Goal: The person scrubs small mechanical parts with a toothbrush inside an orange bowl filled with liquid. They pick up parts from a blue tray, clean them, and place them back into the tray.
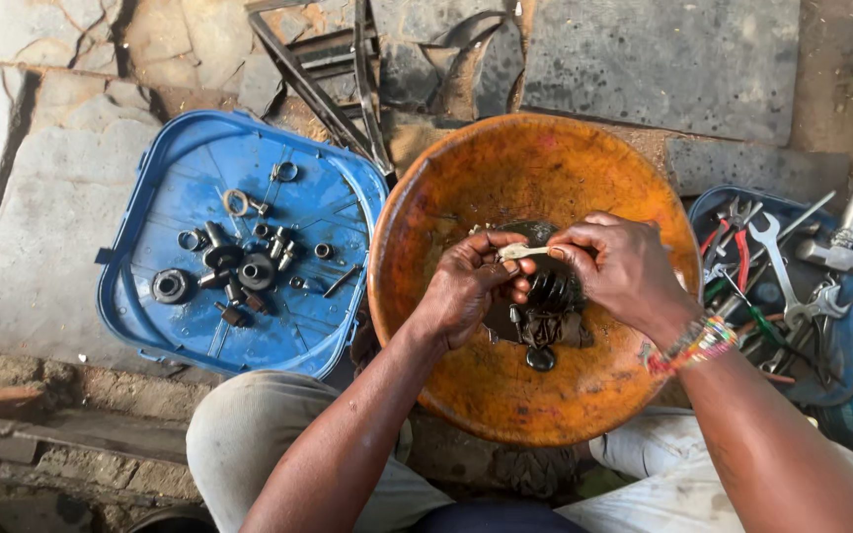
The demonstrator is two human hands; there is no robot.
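Both your left hand (471, 286) and right hand (616, 268) pinch a small pale metal pin (523, 252) over the round orange basin (466, 178), above dark greasy parts (543, 311); cleaning seems underway, needing a firm grip next.

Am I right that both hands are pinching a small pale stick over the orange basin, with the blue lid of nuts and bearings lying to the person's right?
Not quite: the head view shows the blue lid of nuts and bearings on the person's left. On the right sits a tray of wrenches and pliers. The rest holds: the left hand and right hand pinch the pale stick over the orange basin.
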